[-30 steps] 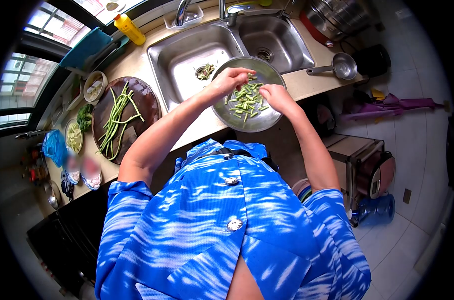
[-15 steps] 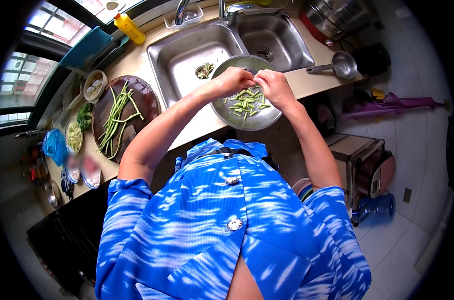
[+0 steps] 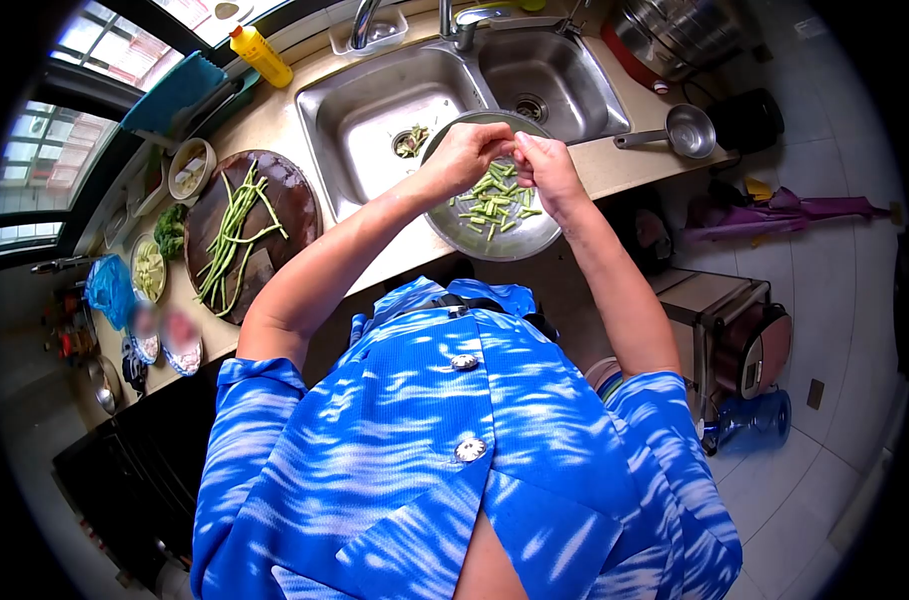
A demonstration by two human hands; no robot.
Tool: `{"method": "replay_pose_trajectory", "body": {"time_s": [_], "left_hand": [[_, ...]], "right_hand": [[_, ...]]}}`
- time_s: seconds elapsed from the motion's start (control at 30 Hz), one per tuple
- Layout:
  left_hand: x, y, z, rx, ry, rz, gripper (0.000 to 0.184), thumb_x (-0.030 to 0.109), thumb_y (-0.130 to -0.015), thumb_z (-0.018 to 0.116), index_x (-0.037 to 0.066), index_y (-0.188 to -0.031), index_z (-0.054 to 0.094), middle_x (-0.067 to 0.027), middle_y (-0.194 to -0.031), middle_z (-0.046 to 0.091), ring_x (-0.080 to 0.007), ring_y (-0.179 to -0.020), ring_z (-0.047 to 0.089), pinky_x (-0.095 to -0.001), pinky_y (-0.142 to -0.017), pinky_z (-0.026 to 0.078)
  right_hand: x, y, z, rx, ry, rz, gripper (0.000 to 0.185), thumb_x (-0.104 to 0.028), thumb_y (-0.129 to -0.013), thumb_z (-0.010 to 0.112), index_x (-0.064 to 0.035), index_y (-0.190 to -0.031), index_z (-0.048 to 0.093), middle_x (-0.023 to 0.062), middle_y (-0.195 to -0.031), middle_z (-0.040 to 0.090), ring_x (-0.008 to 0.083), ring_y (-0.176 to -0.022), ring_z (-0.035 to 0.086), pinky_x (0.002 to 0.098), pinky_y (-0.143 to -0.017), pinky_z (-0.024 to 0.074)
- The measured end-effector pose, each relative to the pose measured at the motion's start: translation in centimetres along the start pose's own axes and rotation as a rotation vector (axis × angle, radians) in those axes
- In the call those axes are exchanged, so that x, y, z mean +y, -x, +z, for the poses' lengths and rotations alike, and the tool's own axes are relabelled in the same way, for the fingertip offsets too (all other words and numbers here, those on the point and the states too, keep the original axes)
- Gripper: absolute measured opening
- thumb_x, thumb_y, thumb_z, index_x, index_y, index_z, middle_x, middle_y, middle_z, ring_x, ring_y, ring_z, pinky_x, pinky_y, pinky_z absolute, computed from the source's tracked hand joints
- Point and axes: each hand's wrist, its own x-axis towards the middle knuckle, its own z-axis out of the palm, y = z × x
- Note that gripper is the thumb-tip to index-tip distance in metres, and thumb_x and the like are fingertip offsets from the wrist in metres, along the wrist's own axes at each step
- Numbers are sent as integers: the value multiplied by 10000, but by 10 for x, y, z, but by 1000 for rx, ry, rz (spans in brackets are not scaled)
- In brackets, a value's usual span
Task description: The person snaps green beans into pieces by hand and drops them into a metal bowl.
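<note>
My left hand [image 3: 470, 156] and my right hand [image 3: 550, 172] meet at the fingertips over a round metal bowl [image 3: 464, 241]. Both are closed in a pinch; whatever lies between the fingers is too small or hidden to make out. Short pieces of green bean [image 3: 491, 209] are scattered on the bowl's bottom. The bowl sits at the counter's front edge, partly over the sink. To the left, several long green beans [image 3: 236, 222] lie on a round dark chopping board [image 3: 300, 195].
Behind the bowl is a double steel sink [image 3: 324, 130] with green scraps [image 3: 414, 138] at its left drain. A metal ladle [image 3: 689, 130] lies at the right. Broccoli [image 3: 170, 232], a plate of cut vegetables [image 3: 148, 270] and a yellow bottle [image 3: 260, 56] stand on the left.
Both hands have shifted slightly, the left one up a little, and their fingers have turned while staying together over the bowl. The bowl, its bean pieces and the long beans look unmoved.
</note>
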Motion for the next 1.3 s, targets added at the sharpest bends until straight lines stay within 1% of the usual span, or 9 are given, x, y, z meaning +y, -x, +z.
{"method": "replay_pose_trajectory", "body": {"time_s": [0.07, 0.23, 0.43, 0.77, 0.97, 1.07, 1.13, 1.23, 1.3], "left_hand": [[0, 2, 7, 108, 18, 20, 110, 113, -879, 577, 4, -889, 580, -76, -677, 544, -117, -647, 479, -276, -617, 426], [-18, 1, 18, 225, 484, -67, 117, 105, -883, 550, 12, -823, 586, -29, -663, 543, -99, -598, 472, -262, -568, 414], [-41, 4, 4, -176, 342, -307, 291, 105, -904, 504, 64, -1175, 602, 34, -725, 502, -53, -670, 449, -225, -614, 410], [-34, -5, 3, -170, 261, -200, 415, 2, -830, 598, -12, -1211, 434, -73, -858, 576, -115, -723, 572, -244, -626, 482], [-20, -2, 4, -157, 2, -29, 197, 168, -894, 574, -16, -843, 624, -59, -627, 580, -114, -597, 526, -295, -578, 441], [-9, 0, 2, -52, 12, -39, 152, 128, -878, 586, -16, -828, 585, -43, -616, 513, -93, -596, 432, -279, -561, 396], [-8, 2, 6, 36, -2, 37, 136, 113, -872, 590, -12, -820, 577, -41, -620, 501, -89, -600, 422, -274, -555, 389], [-16, 0, 13, 171, 90, 75, 168, 141, -909, 545, 6, -825, 597, -18, -635, 484, -92, -598, 420, -256, -547, 378], [-27, -2, 9, 11, 512, -291, 301, 249, -962, 462, 20, -865, 630, 4, -665, 497, -86, -637, 464, -244, -591, 403]], "right_hand": [[-9, 1, 2, -129, -1028, 508, 289, -226, -950, 473, -69, -709, 498, -52, -539, 353, 79, -437, 302, 234, -443, 300], [-15, 7, 10, -7, -1191, 558, 254, -218, -952, 468, -65, -753, 505, -47, -546, 363, 72, -437, 315, 216, -446, 320], [15, 21, -13, -225, 868, 93, 295, -262, -850, 561, 25, -848, 632, 200, -767, 625, 343, -771, 622, 419, -715, 480], [-23, 4, 6, -69, 776, -82, 279, -257, -887, 515, -8, -777, 579, 215, -728, 612, 398, -728, 598, 484, -671, 456], [-22, 2, 7, 49, 718, -191, 282, -244, -889, 504, -13, -740, 571, 227, -701, 593, 412, -719, 589, 482, -622, 449], [-2, -6, 6, 166, 511, -207, 296, -246, -919, 485, -28, -728, 544, 155, -589, 564, 328, -533, 553, 408, -513, 431], [2, -9, -5, -133, -999, 607, 290, -258, -952, 452, -67, -741, 508, 11, -522, 431, 162, -411, 382, 302, -440, 360], [1, -1, 4, -33, -972, 678, 275, -265, -971, 428, -106, -748, 453, -76, -557, 280, 67, -434, 205, 232, -435, 289], [27, -1, -5, -132, -1023, 709, 271, -260, -941, 479, -40, -798, 543, -1, -548, 432, 99, -440, 386, 267, -492, 388]]}}
